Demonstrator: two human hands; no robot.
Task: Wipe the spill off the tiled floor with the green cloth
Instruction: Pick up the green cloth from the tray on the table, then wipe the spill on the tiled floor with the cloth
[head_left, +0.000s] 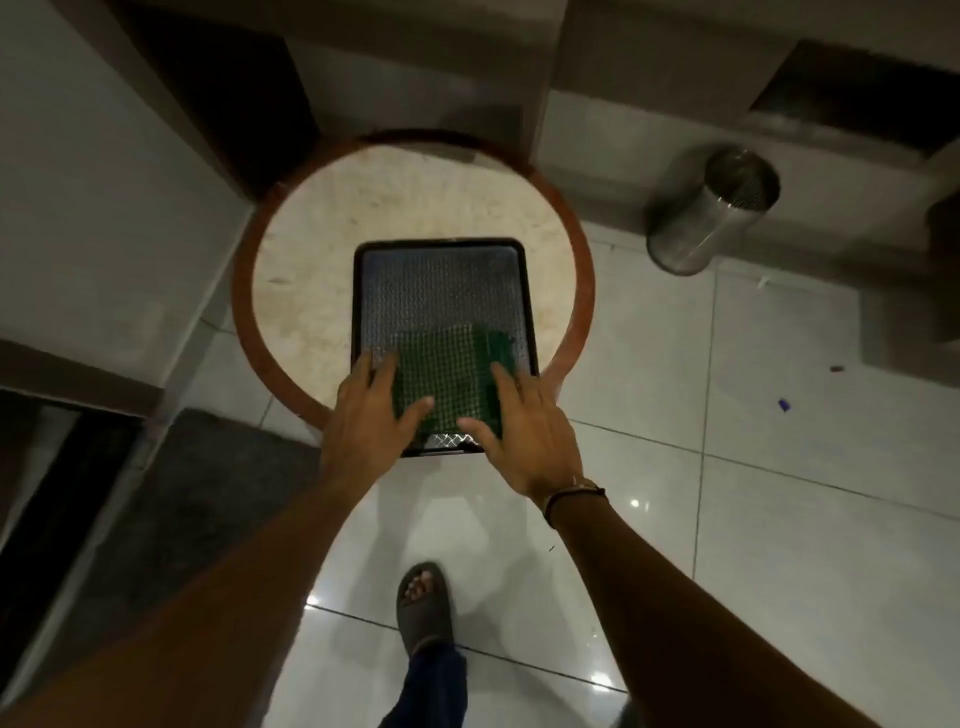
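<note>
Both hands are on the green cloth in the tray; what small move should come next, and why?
Probably pinch the green cloth and lift it off the tray: the left hand and right hand lie flat on its edges, not gripping.

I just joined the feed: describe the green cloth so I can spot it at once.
Find the round table with the pale stone top and reddish rim. A black tray with a patterned floor sits on its near side, and the cloth lies flat in the tray's near end, between the left hand and right hand. It is the only green thing there.
</note>
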